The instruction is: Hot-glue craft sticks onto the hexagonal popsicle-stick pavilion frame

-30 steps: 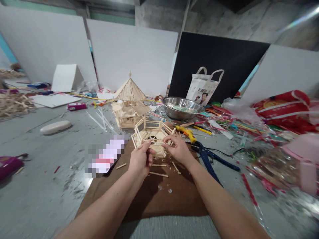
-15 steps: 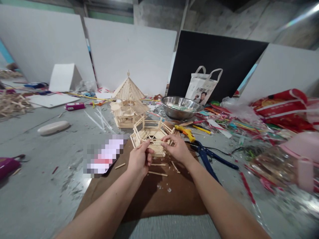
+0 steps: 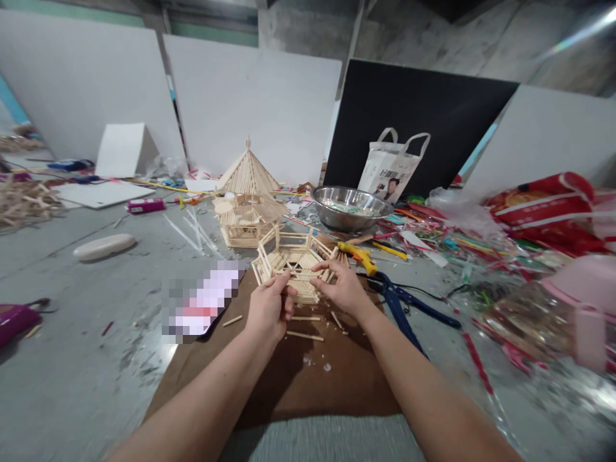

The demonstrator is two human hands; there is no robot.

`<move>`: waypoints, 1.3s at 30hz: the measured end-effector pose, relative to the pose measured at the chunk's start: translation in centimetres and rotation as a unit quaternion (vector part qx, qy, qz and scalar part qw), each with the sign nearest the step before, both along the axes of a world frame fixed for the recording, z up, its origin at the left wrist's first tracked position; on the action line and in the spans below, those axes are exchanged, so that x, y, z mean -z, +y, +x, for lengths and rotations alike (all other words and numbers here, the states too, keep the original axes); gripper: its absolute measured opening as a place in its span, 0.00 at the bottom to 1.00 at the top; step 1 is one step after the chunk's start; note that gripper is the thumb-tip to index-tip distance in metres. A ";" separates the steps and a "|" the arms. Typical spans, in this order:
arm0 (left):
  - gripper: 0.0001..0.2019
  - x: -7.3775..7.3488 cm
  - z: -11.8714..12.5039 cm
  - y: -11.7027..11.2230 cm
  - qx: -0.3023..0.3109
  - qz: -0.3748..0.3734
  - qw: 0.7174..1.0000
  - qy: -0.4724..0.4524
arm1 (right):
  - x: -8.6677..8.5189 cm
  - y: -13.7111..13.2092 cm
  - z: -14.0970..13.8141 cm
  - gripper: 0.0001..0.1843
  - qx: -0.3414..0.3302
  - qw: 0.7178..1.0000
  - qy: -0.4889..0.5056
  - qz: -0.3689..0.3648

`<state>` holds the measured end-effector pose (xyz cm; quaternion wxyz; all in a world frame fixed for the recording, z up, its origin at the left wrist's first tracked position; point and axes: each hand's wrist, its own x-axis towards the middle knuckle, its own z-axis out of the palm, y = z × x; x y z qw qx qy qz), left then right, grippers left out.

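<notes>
A six-sided open frame of thin wooden sticks (image 3: 292,240) with railings stands on the brown board (image 3: 317,391) in front of me. My left hand (image 3: 270,307) is at its near left side, thumb and forefinger closed on a thin wooden stick along the near edge; whether the stick is joined to the frame I cannot tell. On the near right side, my right hand (image 3: 344,290) has its thumb and fingers apart, close to the frame, with nothing clearly held. Several loose sticks (image 3: 305,335) lie below the hands. A finished-looking stick pavilion (image 3: 249,179) with a pointed roof stands behind.
To the right lie a yellow glue gun (image 3: 359,255) and blue-handled pliers (image 3: 397,305). Behind them is a steel bowl (image 3: 353,208). A pixelated phone-like object (image 3: 205,301) is at left, beyond it a white oval case (image 3: 104,247). A pink-lidded jug (image 3: 577,308) stands far right.
My right thumb and forefinger have parted slightly from the stick at the near edge. My left hand and the frame have hardly moved.
</notes>
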<state>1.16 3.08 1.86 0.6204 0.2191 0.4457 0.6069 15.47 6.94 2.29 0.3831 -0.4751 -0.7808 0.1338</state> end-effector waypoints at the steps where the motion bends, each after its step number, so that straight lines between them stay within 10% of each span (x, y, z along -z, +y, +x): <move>1: 0.10 -0.1 0.0 0.0 0.001 0.001 1.000 0.000 | 0.0 0.0 0.0 0.08 -0.004 1.000 0.001 0.000; 17: 0.12 0.2 0.0 -0.1 -0.003 0.036 0.999 -0.018 | 0.4 0.2 0.1 0.11 -0.017 1.000 -0.014 -0.011; 24: 0.09 -0.4 -0.1 -1.7 -0.033 0.174 0.980 0.093 | -1.2 -0.3 1.0 0.23 -0.040 0.991 -0.095 0.082; 31: 0.10 -1.0 0.4 -3.2 0.100 0.225 0.929 0.275 | -2.6 2.0 7.2 0.16 0.278 0.943 -0.172 -0.066; 39: 0.11 0.1 0.2 -4.0 0.276 0.254 0.855 0.359 | -0.3 8.3 9.9 0.18 0.319 0.887 -0.252 -0.221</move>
